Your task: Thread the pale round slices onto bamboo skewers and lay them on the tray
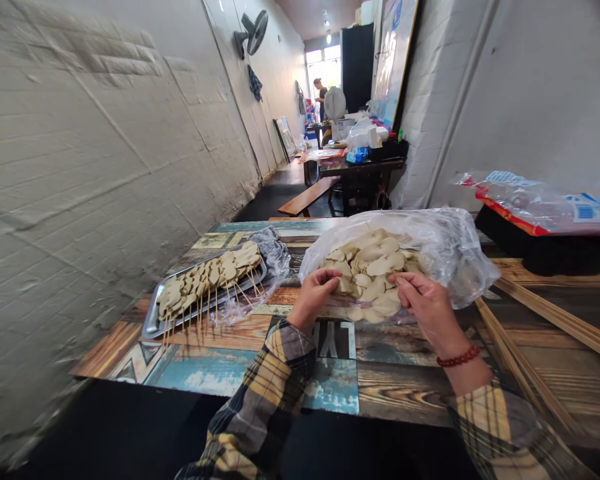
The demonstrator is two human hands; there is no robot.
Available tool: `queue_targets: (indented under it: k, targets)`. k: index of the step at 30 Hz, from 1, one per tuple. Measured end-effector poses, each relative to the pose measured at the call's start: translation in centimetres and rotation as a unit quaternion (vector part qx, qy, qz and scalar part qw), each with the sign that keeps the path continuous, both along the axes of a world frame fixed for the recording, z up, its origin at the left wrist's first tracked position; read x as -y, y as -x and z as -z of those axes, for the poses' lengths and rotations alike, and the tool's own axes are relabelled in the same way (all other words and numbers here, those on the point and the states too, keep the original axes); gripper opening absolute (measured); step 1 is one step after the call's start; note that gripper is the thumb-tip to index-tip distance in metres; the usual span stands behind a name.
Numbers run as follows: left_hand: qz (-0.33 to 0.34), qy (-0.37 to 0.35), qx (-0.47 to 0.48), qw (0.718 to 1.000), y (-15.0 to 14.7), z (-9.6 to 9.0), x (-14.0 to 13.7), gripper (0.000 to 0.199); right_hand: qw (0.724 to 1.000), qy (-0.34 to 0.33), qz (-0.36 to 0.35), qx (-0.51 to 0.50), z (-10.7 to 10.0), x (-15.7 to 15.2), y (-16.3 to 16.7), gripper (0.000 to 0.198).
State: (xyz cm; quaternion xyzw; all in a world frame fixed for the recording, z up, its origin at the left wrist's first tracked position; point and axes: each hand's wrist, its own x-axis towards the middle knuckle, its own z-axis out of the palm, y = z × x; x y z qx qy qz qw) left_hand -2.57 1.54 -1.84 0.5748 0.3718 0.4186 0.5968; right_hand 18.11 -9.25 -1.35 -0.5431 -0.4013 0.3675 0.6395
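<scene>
A heap of thin pale-beige oval slices [375,267], resembling potato, lies in the mouth of a clear plastic bag [440,240] on the table. At the heap's left edge, my left hand [320,290] has its thumb and fingers pinched together by a slice. My right hand [424,303], with a red bead bracelet at the wrist, is pinched closed over the heap's right side; whatever lies between its fingertips is too small to make out. To the left, a metal tray [153,323] carries rows of skewered slices [210,277], their sticks pointing towards me.
Loose bamboo skewers [560,317] lie at the right of the wood-patterned table [400,393]. Behind them, red-edged plastic packaging [540,203] rests on a black container. Crumpled plastic [273,250] touches the tray. Farther off are a bench [310,195], a cluttered table and a standing person [321,97].
</scene>
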Motion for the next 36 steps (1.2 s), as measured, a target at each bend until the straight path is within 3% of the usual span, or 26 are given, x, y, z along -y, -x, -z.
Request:
queue_targets:
  k: [4, 7, 10, 13, 17, 20, 23, 25, 28, 30, 33, 36]
  targets:
    - [-0.02, -0.011, -0.044, 0.999, 0.6, -0.1, -0.3, 0.015, 1.0, 0.0, -0.004, 0.007, 0.0, 0.1, -0.1, 0.037]
    - [-0.03, -0.081, -0.143, 0.986, 0.8, 0.1, -0.7, 0.014, 1.0, 0.003, 0.0, 0.009, 0.2, 0.1, -0.2, 0.035]
    - [-0.088, -0.22, -0.241, 0.941, 0.6, 0.3, -0.8, 0.013, 1.0, 0.006, 0.001, 0.016, 0.2, -0.1, -0.2, 0.034]
    - [-0.095, -0.316, -0.336, 0.882, 0.4, 0.4, -0.6, 0.015, 1.0, 0.005, 0.0, 0.031, 0.3, -0.2, -0.1, 0.035]
    - [-0.071, -0.337, -0.454, 0.822, 0.3, 0.4, -0.2, 0.017, 0.999, 0.004, 0.0, 0.049, 0.2, -0.1, 0.0, 0.037]
    - [-0.069, -0.337, -0.481, 0.806, 0.2, 0.3, 0.0, 0.016, 0.999, 0.007, -0.011, 0.044, -0.1, 0.0, 0.2, 0.037]
    - [-0.082, -0.335, -0.445, 0.827, 0.2, 0.3, -0.2, 0.011, 0.999, 0.007, -0.016, 0.039, -0.3, 0.0, 0.3, 0.038]
    - [-0.087, -0.318, -0.369, 0.869, 0.3, 0.4, -0.5, 0.013, 0.999, 0.011, -0.013, 0.038, -0.2, 0.0, 0.3, 0.039]
    - [-0.06, -0.217, -0.186, 0.956, 0.4, 0.5, -0.9, 0.014, 0.999, 0.022, -0.006, 0.037, -0.1, 0.0, 0.3, 0.042]
    - [-0.039, -0.118, -0.067, 0.99, 0.5, 0.5, -1.0, 0.019, 0.999, 0.025, -0.003, 0.038, 0.0, 0.1, 0.2, 0.042]
    - [-0.038, -0.016, 0.042, 0.998, 0.6, 0.3, -0.9, 0.029, 0.999, 0.026, -0.006, 0.043, 0.1, 0.2, 0.1, 0.042]
    - [-0.041, 0.045, 0.091, 0.994, 0.8, -0.2, -0.6, 0.036, 0.999, 0.023, -0.019, 0.028, 0.1, 0.3, 0.1, 0.044]
